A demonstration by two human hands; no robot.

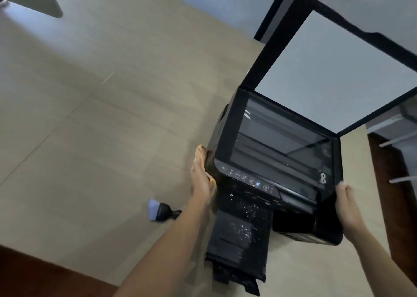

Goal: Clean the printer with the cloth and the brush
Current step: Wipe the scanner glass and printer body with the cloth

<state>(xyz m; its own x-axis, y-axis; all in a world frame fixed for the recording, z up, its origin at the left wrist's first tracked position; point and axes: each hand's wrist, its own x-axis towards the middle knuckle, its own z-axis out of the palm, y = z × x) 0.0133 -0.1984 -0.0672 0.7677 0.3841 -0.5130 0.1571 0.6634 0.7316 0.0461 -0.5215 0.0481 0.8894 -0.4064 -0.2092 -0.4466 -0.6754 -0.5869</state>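
A pale beige worktop [94, 120] fills most of the view, smooth and faintly grained, with dark reddish-brown floor showing past its near edge at lower left and again at the right. A light grey wall rises behind.

One black printer [277, 161] sits toward the right side of the worktop, its single lid [334, 71] raised to show a white underside above the scanner glass. One paper tray [239, 240] juts out from its front toward the near edge, flecked with white specks. One brush [161, 212], with pale bristles and a black handle, lies on the worktop just left of the printer.

Two hands are in view. The left hand [202, 179] presses flat against the printer's left front corner, with a scrap of yellow-orange cloth [200, 153] under its fingers. The right hand [346, 204] grips the printer's right front corner, fingers curled round it.

Left of the brush the worktop lies wide and open; the tray's tip comes close to the near edge.
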